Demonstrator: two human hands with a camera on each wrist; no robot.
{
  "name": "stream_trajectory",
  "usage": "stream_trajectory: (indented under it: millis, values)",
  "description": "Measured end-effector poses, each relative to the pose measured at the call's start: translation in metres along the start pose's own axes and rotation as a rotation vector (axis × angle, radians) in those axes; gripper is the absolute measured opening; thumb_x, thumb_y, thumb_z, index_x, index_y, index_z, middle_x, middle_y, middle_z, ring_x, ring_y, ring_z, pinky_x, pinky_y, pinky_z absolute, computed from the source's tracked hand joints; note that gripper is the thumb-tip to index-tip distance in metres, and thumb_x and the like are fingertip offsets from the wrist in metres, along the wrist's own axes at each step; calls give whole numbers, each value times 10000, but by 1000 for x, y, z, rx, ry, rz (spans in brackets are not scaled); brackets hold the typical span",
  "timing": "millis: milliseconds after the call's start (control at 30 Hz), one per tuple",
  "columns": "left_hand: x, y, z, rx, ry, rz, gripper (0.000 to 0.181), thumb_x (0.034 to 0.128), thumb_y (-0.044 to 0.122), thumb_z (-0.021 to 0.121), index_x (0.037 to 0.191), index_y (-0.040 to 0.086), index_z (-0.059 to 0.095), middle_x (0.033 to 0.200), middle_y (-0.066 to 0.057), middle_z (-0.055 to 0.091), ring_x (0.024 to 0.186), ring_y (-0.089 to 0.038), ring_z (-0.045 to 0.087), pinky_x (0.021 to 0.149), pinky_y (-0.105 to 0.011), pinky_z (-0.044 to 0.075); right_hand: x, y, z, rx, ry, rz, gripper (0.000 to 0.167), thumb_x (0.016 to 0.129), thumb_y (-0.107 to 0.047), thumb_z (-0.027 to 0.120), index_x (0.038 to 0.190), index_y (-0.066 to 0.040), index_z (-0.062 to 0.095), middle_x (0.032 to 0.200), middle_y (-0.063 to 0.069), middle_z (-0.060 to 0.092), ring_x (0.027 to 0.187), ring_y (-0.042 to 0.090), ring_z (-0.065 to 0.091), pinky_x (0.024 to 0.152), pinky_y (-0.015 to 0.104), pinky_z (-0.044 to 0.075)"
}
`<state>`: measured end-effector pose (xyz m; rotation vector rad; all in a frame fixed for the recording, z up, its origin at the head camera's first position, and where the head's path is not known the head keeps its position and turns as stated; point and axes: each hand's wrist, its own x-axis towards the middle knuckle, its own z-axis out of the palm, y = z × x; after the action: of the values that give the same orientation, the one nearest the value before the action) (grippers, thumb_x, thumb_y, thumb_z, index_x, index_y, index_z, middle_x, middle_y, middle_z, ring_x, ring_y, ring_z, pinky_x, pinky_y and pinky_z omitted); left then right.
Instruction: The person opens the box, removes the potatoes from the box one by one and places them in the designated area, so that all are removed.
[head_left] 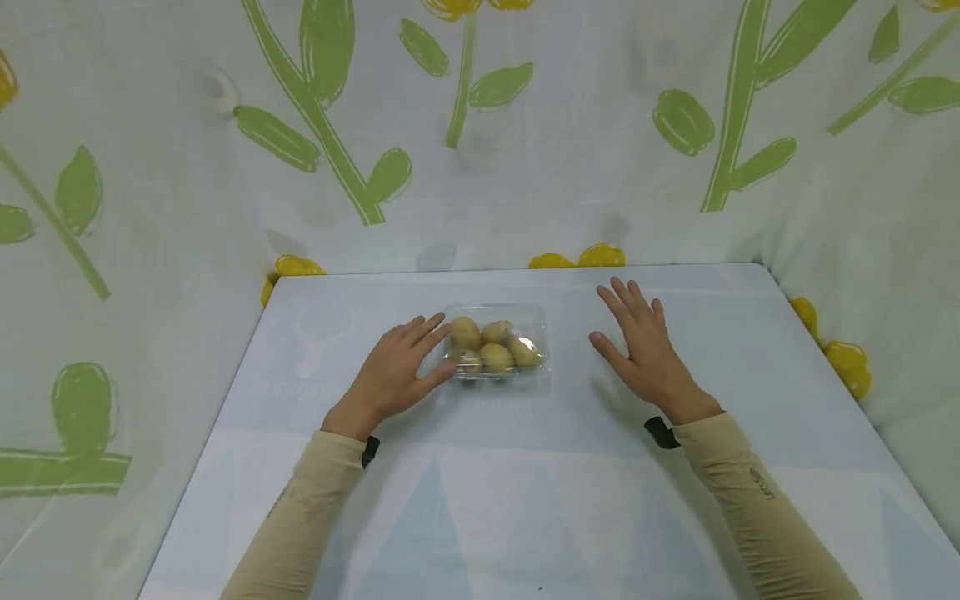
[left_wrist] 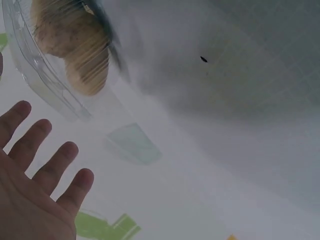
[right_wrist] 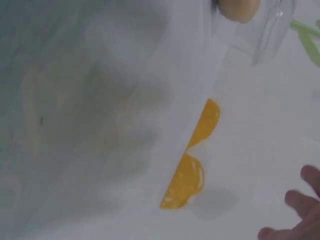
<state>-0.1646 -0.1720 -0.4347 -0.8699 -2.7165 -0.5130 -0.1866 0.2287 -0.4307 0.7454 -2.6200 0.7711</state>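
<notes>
A clear plastic box (head_left: 534, 315) sits toward the far middle of the table, with several yellowish-brown, potato-like round items (head_left: 497, 358) inside. My left hand (head_left: 393, 367) is at the box's left side, fingers extended and thumb spread. Its fingertips overlap the box's edge in the head view, while the left wrist view shows four fingers (left_wrist: 65, 155) apart from the plastic. To the right of the box, my right hand (head_left: 645, 350) hovers with fingers spread, holding nothing. Only part of that hand shows in the right wrist view, with a corner of the box (right_wrist: 270, 35) at the top.
The white table (head_left: 495, 517) carries a pale blue printed pattern. Behind it and along both sides hangs a white curtain (head_left: 525, 200) with green leaves and yellow flowers. A small dark speck lies near the table's front.
</notes>
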Motion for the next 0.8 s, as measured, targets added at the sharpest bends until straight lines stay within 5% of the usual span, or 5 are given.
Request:
stream_trajectory:
  millis: [500,800]
  values:
    - [4,6,14,0,-21,55,669,937,467,699,1482,115,534,1568,-72,448,1405,-375,435,1120,-548,366,11,-33,37,43,-156,-261,726,966,-319,707,1581,-138,367,1624,101,344,1517,305,254,1187,662,135]
    - [5,8,18,35,4,58,671,902,437,759,1456,114,565,1551,-74,471,1390,-380,454,1102,-558,392,15,-44,50,21,-225,-290,727,943,-346,744,1554,-135,412,1624,77,347,1514,282,267,1186,653,167]
